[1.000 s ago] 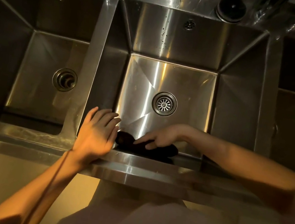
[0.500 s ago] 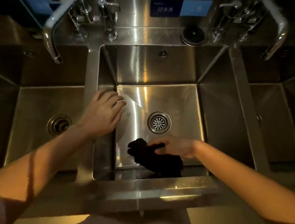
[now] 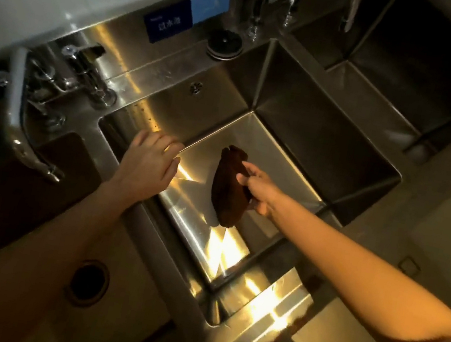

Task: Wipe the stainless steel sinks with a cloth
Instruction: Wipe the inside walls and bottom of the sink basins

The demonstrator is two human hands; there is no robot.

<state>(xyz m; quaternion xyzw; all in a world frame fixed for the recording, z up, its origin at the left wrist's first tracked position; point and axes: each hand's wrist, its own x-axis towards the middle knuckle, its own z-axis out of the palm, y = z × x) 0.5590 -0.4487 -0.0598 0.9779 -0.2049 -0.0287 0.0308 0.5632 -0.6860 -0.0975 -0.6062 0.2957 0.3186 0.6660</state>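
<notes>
A dark cloth (image 3: 229,185) hangs over the middle stainless steel sink (image 3: 310,125), pinched at its right side by my right hand (image 3: 260,190). The cloth dangles above the basin floor and covers the drain. My left hand (image 3: 148,164) rests on the divider (image 3: 149,220) between the middle sink and the left sink (image 3: 140,273), fingers slightly spread and holding nothing. The left sink's drain (image 3: 89,281) shows below my left forearm.
A third sink (image 3: 407,91) lies at the far right. One faucet (image 3: 28,118) curves over the left sink, and another faucet (image 3: 347,8) stands at the back right. A round black stopper (image 3: 224,45) and a blue sign (image 3: 184,19) sit on the back ledge.
My right hand has lifted the cloth off the basin floor near the front wall and holds it hanging. The view has swung left and tilted. My left hand moved along the divider towards the back.
</notes>
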